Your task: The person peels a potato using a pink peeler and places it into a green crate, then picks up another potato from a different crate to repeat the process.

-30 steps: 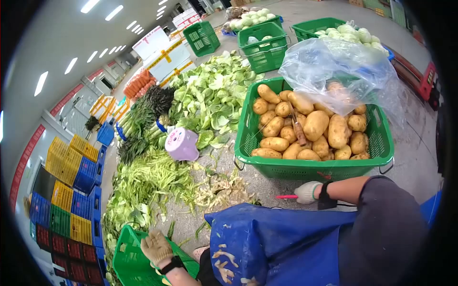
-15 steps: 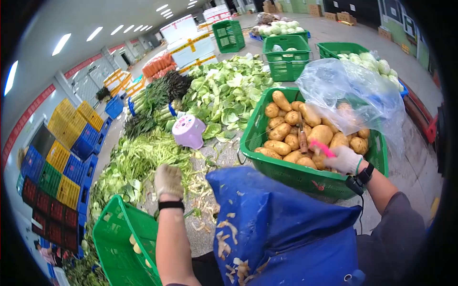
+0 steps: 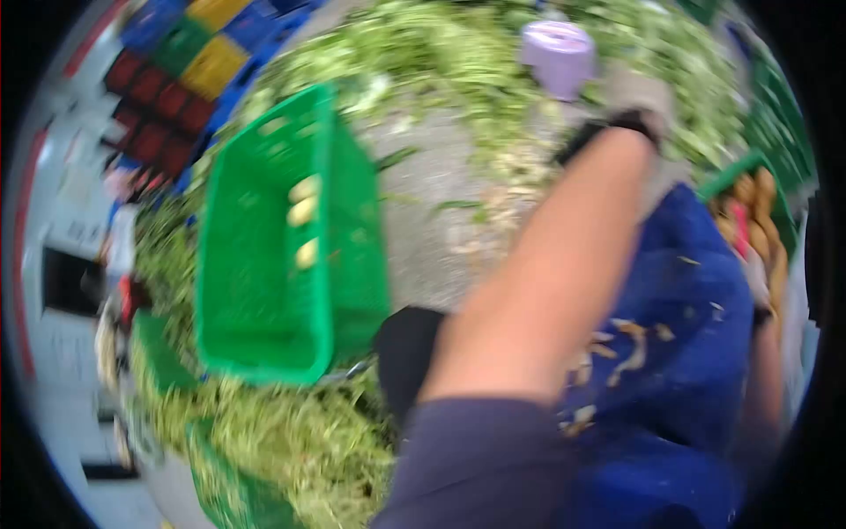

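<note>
My left hand (image 3: 639, 97), in a pale glove with a dark band at the wrist, is stretched forward beside the lilac stool (image 3: 560, 57). Motion smears its fingers. At the right edge my gloved right hand (image 3: 756, 280) is closed around a pink tool (image 3: 741, 231) that looks like a peeler. It is by the unpeeled potatoes (image 3: 765, 198) in a green crate (image 3: 749, 163). Pale peel strips (image 3: 630, 344) cling to the blue apron (image 3: 679, 291) on my lap. On the left, a second green crate (image 3: 328, 335) holds a few peeled potatoes (image 3: 302, 212).
Leafy vegetable trimmings (image 3: 414, 62) are heaped along the far side. More shredded greens (image 3: 291, 441) lie at the lower left, around another green crate (image 3: 233, 485). Peel scraps (image 3: 520, 181) litter the grey floor (image 3: 427, 238). Stacked coloured crates (image 3: 189, 57) stand at the upper left.
The view has swung left and down, so the left crate is nearer the middle and the potato crate at the right edge. My left hand now appears farther right, blurred.
</note>
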Demonstrator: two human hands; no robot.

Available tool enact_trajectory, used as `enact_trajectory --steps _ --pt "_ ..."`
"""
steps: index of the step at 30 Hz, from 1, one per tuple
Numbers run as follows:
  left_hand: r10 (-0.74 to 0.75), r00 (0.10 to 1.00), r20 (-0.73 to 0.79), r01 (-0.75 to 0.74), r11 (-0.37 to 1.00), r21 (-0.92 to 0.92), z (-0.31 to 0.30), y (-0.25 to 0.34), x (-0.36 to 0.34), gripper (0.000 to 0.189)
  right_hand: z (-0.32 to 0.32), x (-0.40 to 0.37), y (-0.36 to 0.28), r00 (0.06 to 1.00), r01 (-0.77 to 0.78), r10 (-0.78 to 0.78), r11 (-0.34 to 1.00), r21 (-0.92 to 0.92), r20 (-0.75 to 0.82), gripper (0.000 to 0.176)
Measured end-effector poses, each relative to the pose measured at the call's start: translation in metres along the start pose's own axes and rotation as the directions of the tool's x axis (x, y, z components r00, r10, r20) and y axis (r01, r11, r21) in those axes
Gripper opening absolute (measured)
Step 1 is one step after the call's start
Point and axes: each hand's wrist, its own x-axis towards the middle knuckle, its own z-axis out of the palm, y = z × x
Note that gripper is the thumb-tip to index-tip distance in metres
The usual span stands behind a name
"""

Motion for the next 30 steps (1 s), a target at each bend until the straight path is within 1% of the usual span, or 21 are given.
enact_trajectory --steps 1,2,3,4,5,6,7,8,9,11,12,13,14,19,20,22,25,26,27,29,30 --pt "0.234 0.972 -0.008 -0.224 0.939 0.260 0.015 -0.041 0.013 0.021 0.006 0.016 0.005 0.998 0.059 -0.058 0.997 -0.049 0.020 0.031" --pt "-0.039 0.998 -0.047 0.008 0.851 -0.524 0.019 -0.066 0.008 0.024 0.015 0.034 0.007 0.991 0.130 -0.125 0.987 -0.095 0.056 0.031" --pt "-0.201 0.966 0.161 0.200 0.192 -0.961 0.009 -0.083 -0.003 0.032 0.026 0.039 -0.016 0.923 0.381 -0.384 0.904 -0.194 0.026 0.034" --pt "-0.217 0.935 0.281 0.317 0.155 -0.936 0.001 -0.100 -0.011 0.043 0.017 0.029 -0.033 0.999 -0.023 0.034 0.941 -0.339 0.028 0.039" --pt "-0.277 0.876 0.394 0.429 0.078 -0.900 -0.023 -0.107 -0.026 0.045 0.010 0.033 -0.043 0.971 -0.180 0.224 0.913 -0.367 0.083 0.045" --pt "-0.086 0.945 0.317 0.317 -0.012 -0.948 0.007 -0.158 -0.030 0.036 0.012 0.046 -0.011 0.979 -0.161 0.194 0.924 -0.348 0.063 0.049" --pt "0.136 0.961 0.240 0.267 -0.251 -0.930 0.030 -0.207 -0.038 0.025 0.006 0.045 -0.023 0.966 -0.235 0.255 0.935 -0.266 0.045 0.050" --pt "0.053 0.961 0.272 0.268 -0.431 -0.861 0.044 -0.229 -0.052 0.025 0.000 0.047 -0.032 0.909 -0.359 0.392 0.909 -0.213 0.143 0.050" --pt "-0.168 0.889 0.426 0.368 -0.291 -0.883 0.063 -0.246 -0.051 0.037 0.003 0.056 -0.027 0.890 -0.386 0.422 0.899 -0.208 0.174 0.050" --pt "-0.411 0.627 0.662 0.482 -0.463 -0.744 0.084 -0.258 -0.059 0.008 0.017 0.060 -0.002 0.963 -0.203 0.251 0.913 -0.355 0.094 0.047" --pt "-0.412 0.602 0.684 0.493 -0.482 -0.724 0.103 -0.271 -0.066 0.017 0.011 0.056 -0.015 0.934 -0.268 0.326 0.908 -0.321 0.144 0.044" --pt "-0.236 0.706 0.668 0.452 -0.576 -0.681 0.128 -0.294 -0.079 0.017 0.005 0.053 -0.032 0.898 -0.327 0.392 0.899 -0.291 0.200 0.042" --pt "-0.378 0.544 0.749 0.474 -0.598 -0.646 0.147 -0.293 -0.085 0.018 0.001 0.053 -0.038 0.875 -0.368 0.428 0.891 -0.266 0.224 0.038" --pt "-0.343 0.400 0.850 0.560 -0.643 -0.523 0.191 -0.272 -0.117 0.019 0.002 0.054 -0.040 0.830 -0.443 0.508 0.851 -0.281 0.231 0.039" --pt "-0.317 0.386 0.866 0.604 -0.623 -0.497 0.195 -0.271 -0.117 0.019 0.010 0.056 -0.031 0.885 -0.375 0.433 0.881 -0.289 0.173 0.040" --pt "-0.339 0.409 0.847 0.600 -0.600 -0.529 0.194 -0.264 -0.106 0.018 0.018 0.056 -0.022 0.929 -0.307 0.358 0.885 -0.351 0.090 0.044" --pt "-0.343 0.504 0.792 0.552 -0.578 -0.601 0.168 -0.242 -0.085 0.023 0.013 0.041 -0.026 0.919 -0.356 0.384 0.906 -0.229 0.093 0.046" --pt "-0.316 0.624 0.715 0.538 -0.490 -0.686 0.150 -0.224 -0.078 0.026 0.008 0.039 -0.028 0.939 -0.334 0.344 0.909 -0.249 -0.002 0.044" --pt "-0.278 0.731 0.623 0.503 -0.397 -0.768 0.131 -0.209 -0.072 0.029 0.001 0.038 -0.027 0.942 -0.318 0.302 0.943 -0.098 -0.148 0.040" --pt "-0.265 0.756 0.599 0.493 -0.372 -0.787 0.104 -0.188 -0.069 0.032 -0.024 0.052 -0.021 0.869 -0.332 0.395 0.912 0.241 -0.297 0.035" --pt "-0.248 0.769 0.589 0.498 -0.345 -0.796 0.094 -0.179 -0.065 0.035 -0.034 0.065 -0.014 0.798 -0.283 0.366 0.929 0.238 -0.479 0.032"
